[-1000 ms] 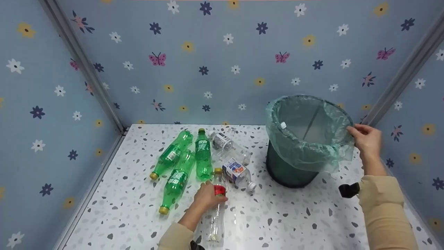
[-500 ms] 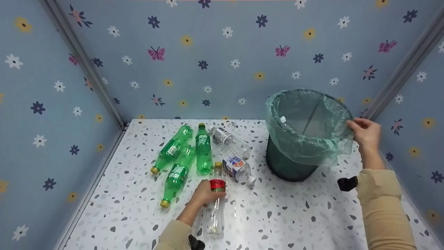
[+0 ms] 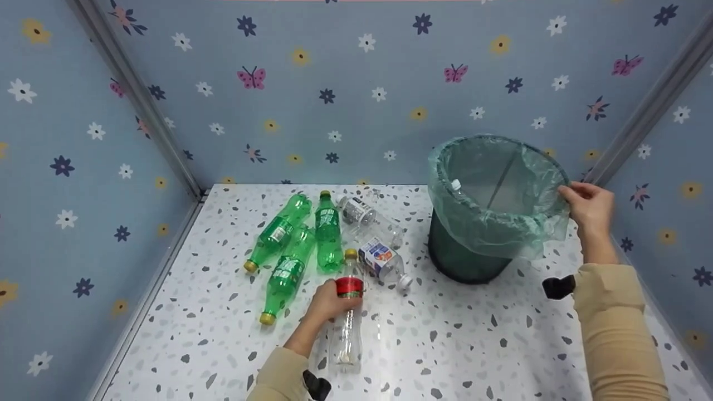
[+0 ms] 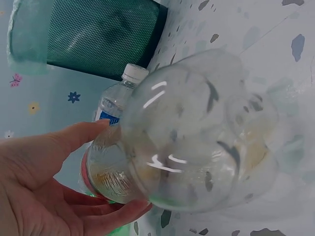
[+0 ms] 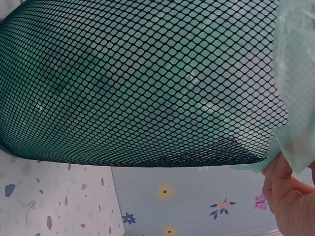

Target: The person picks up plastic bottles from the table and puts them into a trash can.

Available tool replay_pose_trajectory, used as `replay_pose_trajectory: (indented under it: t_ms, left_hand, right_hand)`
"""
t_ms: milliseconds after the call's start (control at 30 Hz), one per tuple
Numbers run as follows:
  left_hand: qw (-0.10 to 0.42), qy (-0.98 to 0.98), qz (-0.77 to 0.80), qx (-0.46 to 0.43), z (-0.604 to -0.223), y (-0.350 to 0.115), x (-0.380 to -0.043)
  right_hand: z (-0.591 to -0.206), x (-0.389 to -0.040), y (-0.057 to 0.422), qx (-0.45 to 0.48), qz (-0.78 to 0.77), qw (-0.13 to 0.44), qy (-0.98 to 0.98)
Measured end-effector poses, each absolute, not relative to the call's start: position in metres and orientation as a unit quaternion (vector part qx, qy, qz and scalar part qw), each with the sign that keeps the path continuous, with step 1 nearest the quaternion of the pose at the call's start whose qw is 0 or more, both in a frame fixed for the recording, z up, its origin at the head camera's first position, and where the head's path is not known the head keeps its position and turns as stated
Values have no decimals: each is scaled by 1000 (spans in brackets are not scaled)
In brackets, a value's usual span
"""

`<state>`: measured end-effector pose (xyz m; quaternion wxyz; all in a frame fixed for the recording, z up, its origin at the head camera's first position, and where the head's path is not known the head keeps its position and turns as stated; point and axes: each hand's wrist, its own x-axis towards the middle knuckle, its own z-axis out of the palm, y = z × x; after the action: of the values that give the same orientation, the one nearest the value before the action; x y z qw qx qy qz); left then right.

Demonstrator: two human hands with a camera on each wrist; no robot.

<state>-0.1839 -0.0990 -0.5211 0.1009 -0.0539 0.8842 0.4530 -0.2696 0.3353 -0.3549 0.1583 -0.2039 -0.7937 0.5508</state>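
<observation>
Looking through my head view, I see the left hand (image 3: 326, 301) gripping a red-label clear bottle (image 3: 349, 326), away from the table's (image 3: 445, 345) back edge. The right hand (image 3: 591, 211) pinches the green bag (image 3: 484, 234) on the mesh bin (image 3: 462, 264), near the back right corner. Three green bottles (image 3: 328, 231) lie nearer the left edge. My left wrist view shows fingers (image 4: 106, 221) curled round the clear bottle; my right wrist view shows fingers pinching the bag.

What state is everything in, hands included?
Red-labelled bottle: capped
Left hand: gripping that bottle
Green bottles: all capped, lying
Blue-labelled bottle: capped, lying
Bottle behind: lying, cap unclear
Bin: upright, lined
Bag: mouth open
Bottle in bin: capped
Right hand: pinching bag's edge
</observation>
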Motion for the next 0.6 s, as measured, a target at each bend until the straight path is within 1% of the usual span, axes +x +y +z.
replay_pose_trajectory:
  t_ms: [267, 400, 600]
  left_hand:
    - [71, 886, 455, -54, -513, -101, -189]
    - [49, 881, 467, -49, -504, -99, -192]
    - [6, 876, 482, -29, -498, -95, -186]
  right_hand:
    - [-353, -272, 335, -203, 552, 152, -794]
    - [-350, -274, 336, -196, 555, 161, -793]
    - [-357, -269, 334, -203, 552, 153, -794]
